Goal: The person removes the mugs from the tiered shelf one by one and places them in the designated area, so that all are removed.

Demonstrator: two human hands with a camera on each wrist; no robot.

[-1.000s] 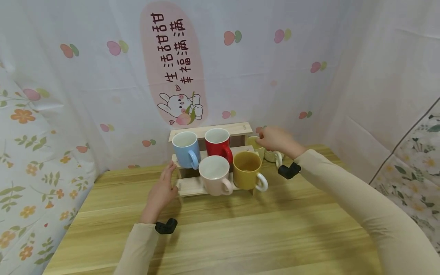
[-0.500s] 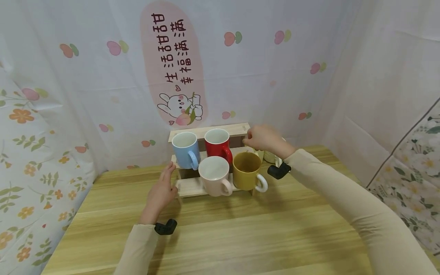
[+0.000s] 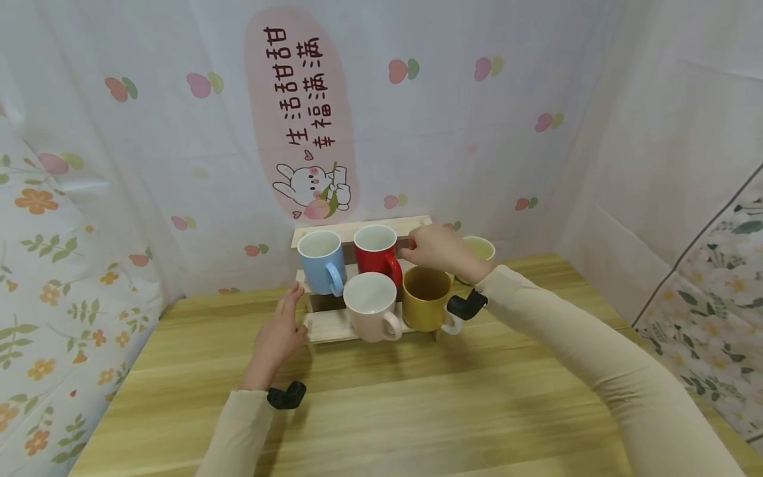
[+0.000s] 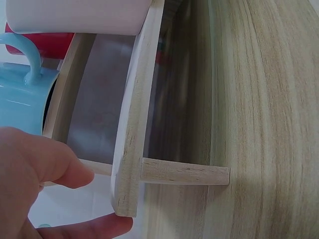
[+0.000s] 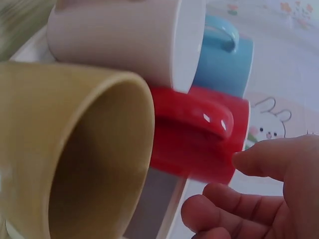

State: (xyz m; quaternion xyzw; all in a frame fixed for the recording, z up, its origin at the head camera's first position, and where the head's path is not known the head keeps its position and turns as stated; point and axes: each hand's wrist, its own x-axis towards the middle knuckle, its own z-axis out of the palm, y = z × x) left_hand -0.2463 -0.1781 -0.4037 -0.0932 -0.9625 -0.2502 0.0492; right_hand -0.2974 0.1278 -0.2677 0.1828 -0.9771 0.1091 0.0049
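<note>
A light wooden tiered rack [image 3: 328, 324] stands on the table with mugs on its steps. My left hand [image 3: 277, 341] is at its left end; in the left wrist view a fingertip touches the end of the front board [image 4: 130, 129]. On the middle step sit a light blue mug [image 3: 322, 265] and a red mug [image 3: 369, 258]. A pale pink mug [image 3: 369, 315] and a mustard mug [image 3: 423, 305] with a white handle occupy the front step. My right hand [image 3: 444, 252] holds nothing; its thumb and bent fingers are beside the red mug's rim [image 5: 244, 124].
A pale yellow mug [image 3: 481, 249] stands behind my right forearm, mostly hidden. The rack's top board [image 3: 334, 230] lies close to the patterned cloth backdrop [image 3: 447, 132]. The wooden table [image 3: 381, 411] extends in front of the rack.
My right hand has moved left, from the pale yellow mug beyond the rack's right end to beside the red mug. The left hand stays at the rack's left end.
</note>
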